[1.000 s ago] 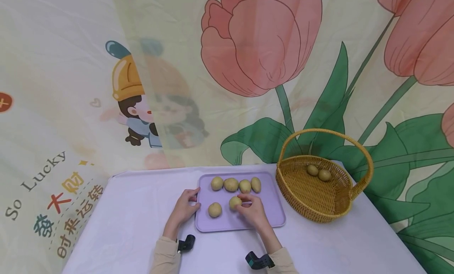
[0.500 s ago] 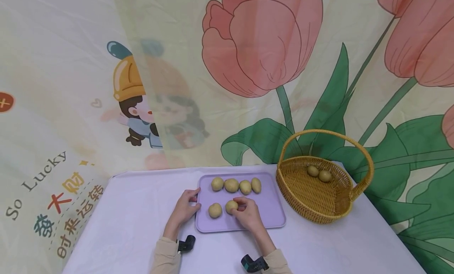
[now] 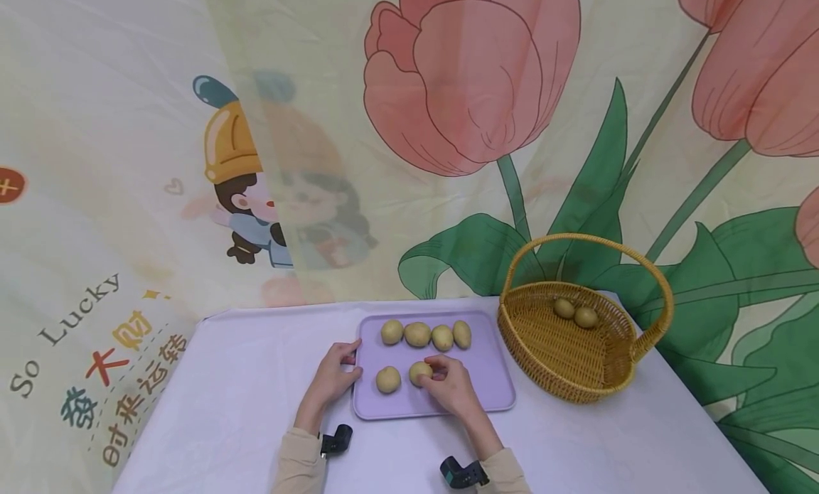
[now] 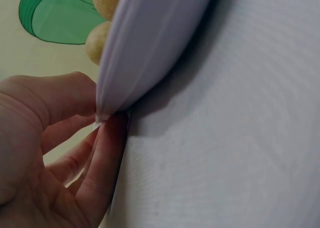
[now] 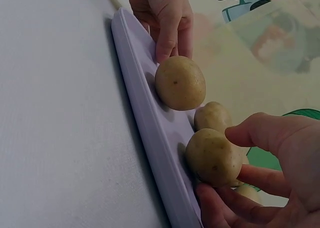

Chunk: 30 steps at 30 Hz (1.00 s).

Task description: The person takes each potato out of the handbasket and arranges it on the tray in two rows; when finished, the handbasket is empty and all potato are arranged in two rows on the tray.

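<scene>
My right hand (image 3: 451, 386) holds a round yellow potato (image 3: 420, 374) over the lilac tray (image 3: 480, 384), thumb on one side and fingers on the other. The right wrist view shows this potato (image 5: 214, 157) close to the tray surface; whether it touches is unclear. To its left on the tray sits another potato (image 3: 387, 379), a small gap between them. Several potatoes (image 3: 417, 334) stand in a row along the tray's far side. My left hand (image 3: 333, 374) grips the tray's left edge, thumb and fingertips at the rim (image 4: 112, 73).
To the right of the tray stands a brown wicker basket (image 3: 563, 359) with a tall arched handle (image 3: 591, 237). Two potatoes (image 3: 574, 312) lie at its back. A white cloth (image 3: 243, 387) covers the table, and a printed curtain (image 3: 358, 217) hangs behind it.
My right hand has brought its potato left and toward the front of the tray, then shifted it slightly right. The left hand has stayed at the tray's edge.
</scene>
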Each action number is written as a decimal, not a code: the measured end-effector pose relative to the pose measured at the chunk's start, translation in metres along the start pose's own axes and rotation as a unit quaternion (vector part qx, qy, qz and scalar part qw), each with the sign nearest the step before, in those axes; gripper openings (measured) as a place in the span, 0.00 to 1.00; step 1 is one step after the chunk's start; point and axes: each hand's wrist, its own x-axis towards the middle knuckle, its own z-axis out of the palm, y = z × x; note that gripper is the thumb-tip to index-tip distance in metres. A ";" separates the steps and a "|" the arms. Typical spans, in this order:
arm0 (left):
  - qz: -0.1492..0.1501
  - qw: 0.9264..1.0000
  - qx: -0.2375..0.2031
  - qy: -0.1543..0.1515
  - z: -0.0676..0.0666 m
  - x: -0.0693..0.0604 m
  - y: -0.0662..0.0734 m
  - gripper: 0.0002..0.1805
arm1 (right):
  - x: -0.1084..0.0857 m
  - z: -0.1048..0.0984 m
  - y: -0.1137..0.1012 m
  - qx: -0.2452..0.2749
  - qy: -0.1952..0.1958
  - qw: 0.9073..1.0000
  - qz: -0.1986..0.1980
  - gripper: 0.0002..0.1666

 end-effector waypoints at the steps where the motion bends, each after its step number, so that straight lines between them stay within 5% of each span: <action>1: 0.000 1.000 0.000 0.001 0.000 0.000 0.000 0.31 | 0.000 0.000 0.000 -0.001 0.001 1.000 -0.001 0.21; 16: 0.010 1.000 -0.009 0.003 0.000 0.000 0.000 0.31 | 0.000 0.003 0.002 0.014 -0.001 1.000 -0.007 0.19; 30: -0.001 1.000 -0.003 0.000 0.000 0.000 -0.002 0.32 | 0.013 -0.045 -0.001 0.011 0.073 0.997 0.019 0.18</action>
